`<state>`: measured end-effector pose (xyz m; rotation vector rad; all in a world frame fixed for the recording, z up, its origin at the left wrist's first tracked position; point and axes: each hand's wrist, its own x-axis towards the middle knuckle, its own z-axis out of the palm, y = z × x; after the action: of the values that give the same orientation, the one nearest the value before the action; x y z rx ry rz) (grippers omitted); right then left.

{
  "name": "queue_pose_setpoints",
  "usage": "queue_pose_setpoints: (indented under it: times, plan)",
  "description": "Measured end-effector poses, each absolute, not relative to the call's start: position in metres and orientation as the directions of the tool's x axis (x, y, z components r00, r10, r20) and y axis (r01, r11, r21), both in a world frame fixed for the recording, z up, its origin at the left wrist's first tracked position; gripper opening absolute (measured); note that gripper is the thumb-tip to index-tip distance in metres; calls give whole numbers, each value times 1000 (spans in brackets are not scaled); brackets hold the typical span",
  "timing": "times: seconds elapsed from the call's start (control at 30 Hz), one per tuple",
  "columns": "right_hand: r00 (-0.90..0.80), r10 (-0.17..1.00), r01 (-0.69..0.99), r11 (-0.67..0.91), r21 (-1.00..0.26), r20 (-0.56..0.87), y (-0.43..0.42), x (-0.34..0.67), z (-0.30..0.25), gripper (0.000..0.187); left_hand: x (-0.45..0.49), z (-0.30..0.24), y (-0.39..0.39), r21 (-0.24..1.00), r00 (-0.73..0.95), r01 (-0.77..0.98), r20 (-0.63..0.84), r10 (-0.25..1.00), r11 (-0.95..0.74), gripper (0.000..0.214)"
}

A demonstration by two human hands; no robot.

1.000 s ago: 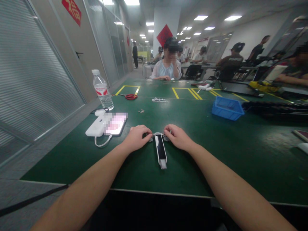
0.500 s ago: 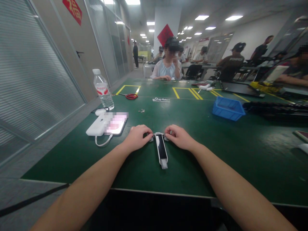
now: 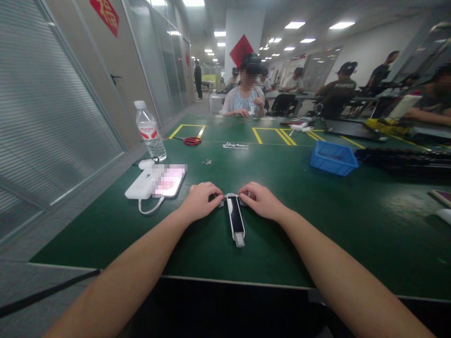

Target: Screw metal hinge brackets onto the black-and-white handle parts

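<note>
Our left hand (image 3: 204,202) is pinched, thumb and fingertips drawn together on a small metal piece (image 3: 221,204) at the far end of a slim white device (image 3: 235,217). Our right hand (image 3: 261,201) makes a matching pinch on the other small piece (image 3: 242,202) there. Our fingers cover much of both pieces, so we cannot tell how firmly each is gripped or how it joins the device. The device lies on the green table (image 3: 282,256) between our hands, black face up, its narrow grey end (image 3: 239,240) pointing toward us.

We judge uneven pressure to be the main risk: if one hand pushes or twists harder than the other, the device could swing sideways, since nothing holds its near end. A piece pressed at a slant could bend, or spring out of our fingertips, because so little of it is there to hold. If one shoots forward, it could land among the loose metal bits (image 3: 207,162) beyond our left hand and be hard to pick out. The black face looks glossy, so a slipping metal edge might scratch it.

To our left, the white cable (image 3: 150,212) loops near our forearm; a careless elbow could snag it and drag the phone (image 3: 173,184) or the power bank (image 3: 141,184).
</note>
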<state>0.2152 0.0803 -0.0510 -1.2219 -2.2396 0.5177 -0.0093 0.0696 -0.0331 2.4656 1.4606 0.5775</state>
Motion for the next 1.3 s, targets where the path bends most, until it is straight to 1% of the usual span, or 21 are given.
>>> queue_pose_setpoints:
  times: [0.27, 0.47, 0.63, 0.73, 0.8, 0.87, 0.93, 1.0, 1.07, 1.1, 1.17, 1.23, 1.3]
  plan:
    - [-434, 864, 666, 499, -554, 256, 79, 214, -49, 15, -9, -31, 68, 397, 415, 789, 217, 884, -468, 24]
    - [-421, 867, 671, 495, -552, 267, 78, 213, -49, 14, -9, -32, 69, 396, 417, 787, 223, 881, -472, 23]
    - [-434, 857, 682, 514, -520, 277, 78, 212, -48, 14, -9, -32, 69, 382, 425, 793, 211, 880, -474, 21]
    - [-432, 861, 691, 508, -514, 269, 76, 211, -46, 15, -9, -32, 69, 376, 432, 794, 205, 878, -478, 23]
    - [-430, 866, 695, 499, -518, 257, 75, 210, -45, 16, -9, -32, 69, 395, 416, 790, 216, 883, -469, 26]
    - [-413, 871, 692, 490, -530, 266, 76, 210, -42, 19, -10, -33, 69, 435, 365, 785, 248, 897, -440, 30]
    - [-343, 891, 700, 454, -551, 298, 78, 212, -37, 21, -11, -32, 70, 488, 295, 773, 288, 911, -405, 34]
    - [-198, 930, 720, 352, -598, 310, 79, 213, -28, 24, -12, -31, 71, 534, 231, 758, 315, 920, -373, 37]
    - [-55, 963, 730, 218, -647, 262, 76, 214, -18, 27, -14, -30, 72, 562, 177, 751, 332, 927, -345, 37]
    - [-23, 974, 733, 169, -659, 224, 72, 213, -13, 29, -15, -30, 72, 570, 157, 751, 338, 928, -335, 38]
    - [-62, 988, 744, 138, -653, 138, 61, 210, -5, 35, -16, -29, 73, 575, 132, 750, 354, 926, -326, 38]
    - [-168, 982, 751, 182, -635, 83, 48, 205, -2, 43, -17, -30, 74, 574, 126, 750, 366, 922, -330, 38]
    - [-239, 968, 760, 239, -605, 82, 37, 200, -3, 43, -17, -30, 74, 571, 131, 750, 367, 921, -334, 38]
